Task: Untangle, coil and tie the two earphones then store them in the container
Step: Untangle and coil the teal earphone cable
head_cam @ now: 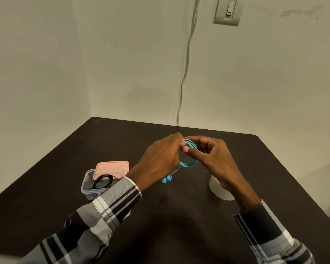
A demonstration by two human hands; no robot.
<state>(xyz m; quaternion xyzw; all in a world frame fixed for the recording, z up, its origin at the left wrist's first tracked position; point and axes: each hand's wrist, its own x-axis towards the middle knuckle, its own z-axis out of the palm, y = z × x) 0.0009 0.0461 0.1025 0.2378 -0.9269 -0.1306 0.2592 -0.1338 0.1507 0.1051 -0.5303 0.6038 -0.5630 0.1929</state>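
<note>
While the dark table (pixel 65 168) fills the lower view, the left hand (pixel 160 159) and right hand (pixel 213 159) meet above its middle, fingers curled round a coiled blue earphone (pixel 189 163) held between them, its earbuds dangling beneath the left hand. A white cup (pixel 217 189) stands under the right wrist. At left sits the clear container (pixel 86 187), holding the coiled black earphone (pixel 103 181), with a pink lid (pixel 112 167) leaning on its far rim
</note>
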